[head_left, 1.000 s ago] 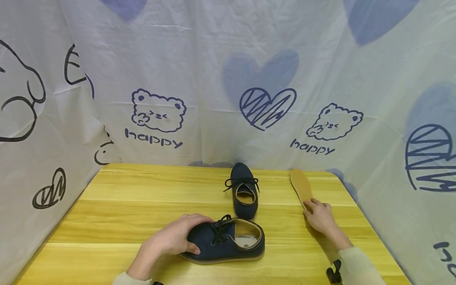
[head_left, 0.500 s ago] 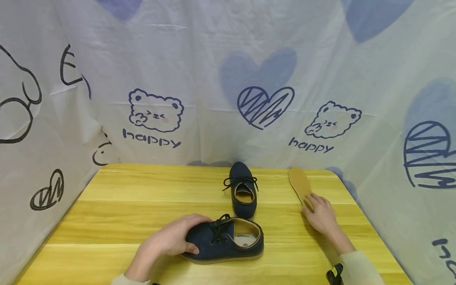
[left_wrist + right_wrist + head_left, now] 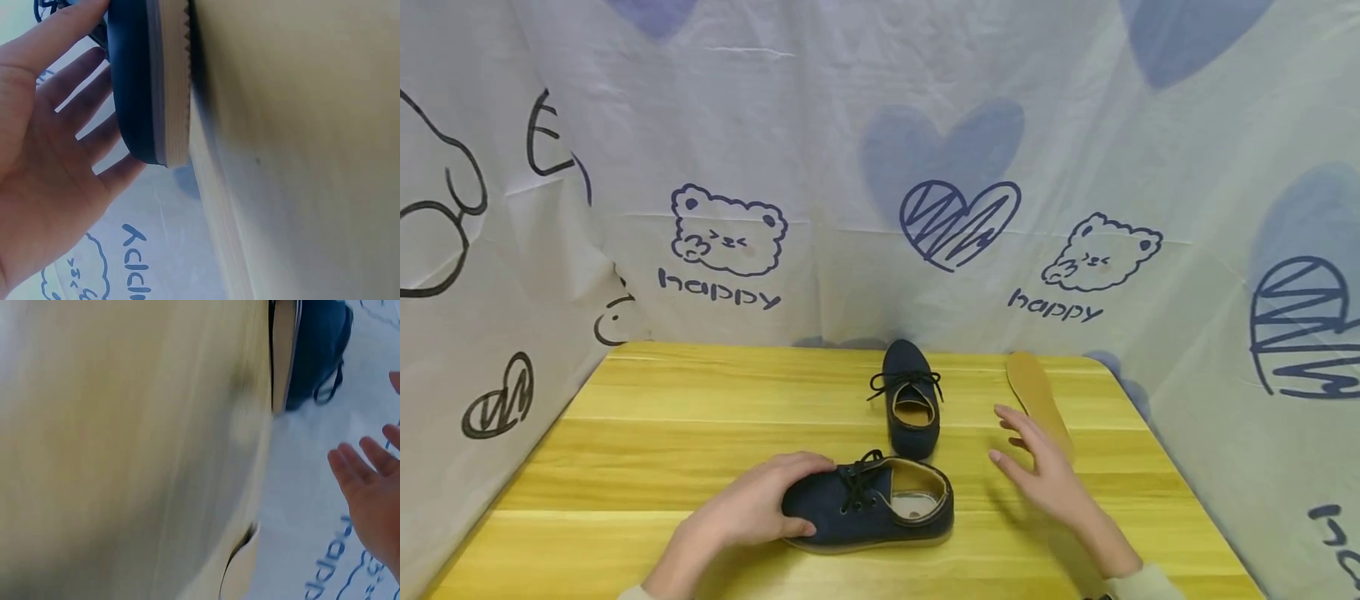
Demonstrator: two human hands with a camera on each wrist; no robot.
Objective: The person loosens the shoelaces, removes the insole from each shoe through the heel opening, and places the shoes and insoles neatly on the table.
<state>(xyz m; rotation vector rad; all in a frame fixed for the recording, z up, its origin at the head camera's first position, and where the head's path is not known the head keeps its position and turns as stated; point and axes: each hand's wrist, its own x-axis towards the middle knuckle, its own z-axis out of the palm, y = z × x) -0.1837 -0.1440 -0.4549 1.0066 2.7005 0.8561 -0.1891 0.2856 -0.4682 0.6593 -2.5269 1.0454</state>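
Yellow and wood-grained, the surface (image 3: 662, 417) spreads from left to right in front of a hung white cloth (image 3: 842, 75) printed with hearts and bears. On the left, the person's left hand (image 3: 748, 506) holds the toe of the near shoe (image 3: 831, 507), fingers over its far side and thumb along the near side. That dark blue shoe lies sideways across the near middle, toe to the left, heel to the right. Its black laces (image 3: 856, 490) run through the eyelets, and its inside shows a pale floor, with no tan liner visible.

Just beyond its heel end stands the far shoe (image 3: 910, 393), toe pointing away, laces tied in a bow and a tan colour inside; whether the two shoes touch, I cannot tell. Further right, the right hand (image 3: 1045, 477) hovers with fingers spread and nothing between them, between the near shoe and the tan insole (image 3: 1036, 390). The insole lies flat at the far right, its near end partly behind the hand.

As I judge it, the far shoe looks complete with insole and bow, while the near one lacks its insole. Fitting that piece looks undone, if the pair is meant to match; the near shoe's lace knot is too small to read.
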